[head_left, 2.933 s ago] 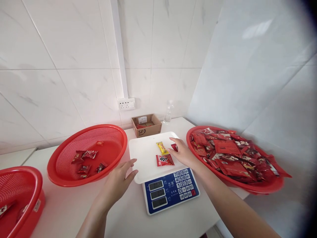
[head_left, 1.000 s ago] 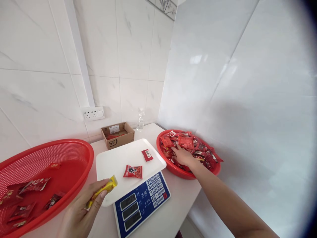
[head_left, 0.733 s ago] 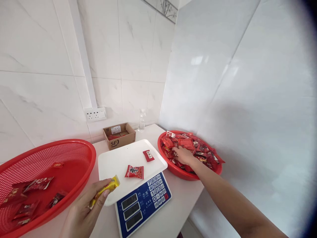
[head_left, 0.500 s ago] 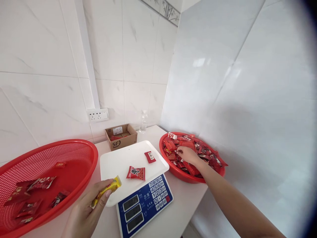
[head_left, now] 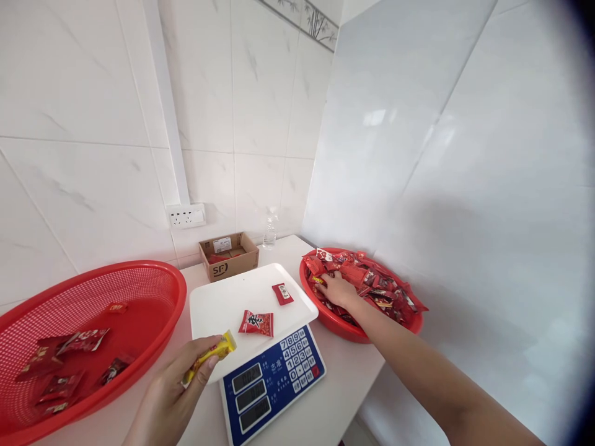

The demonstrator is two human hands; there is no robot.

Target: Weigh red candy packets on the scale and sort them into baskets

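Note:
My left hand (head_left: 174, 393) pinches a yellow snack packet (head_left: 211, 356) just in front of the scale's white tray (head_left: 218, 303). On that tray lie a red packet with a white mark (head_left: 256, 323) and a smaller red packet (head_left: 282, 293). My right hand (head_left: 335, 289) reaches into the right red basket (head_left: 334, 323), fingers curled among its heap of red packets (head_left: 376, 285); what it grips is hidden. The blue scale (head_left: 274, 378) shows its keypad and displays.
A large red mesh basket (head_left: 139, 365) at the left holds several red packets. An open cardboard box (head_left: 229, 254) and a clear plastic bottle (head_left: 269, 229) stand by the tiled wall, under a socket strip (head_left: 186, 216). The counter edge runs at the lower right.
My left hand lifted the yellow packet off the tray and holds it at the tray's front edge. My right hand left the tray and rummages in the right basket.

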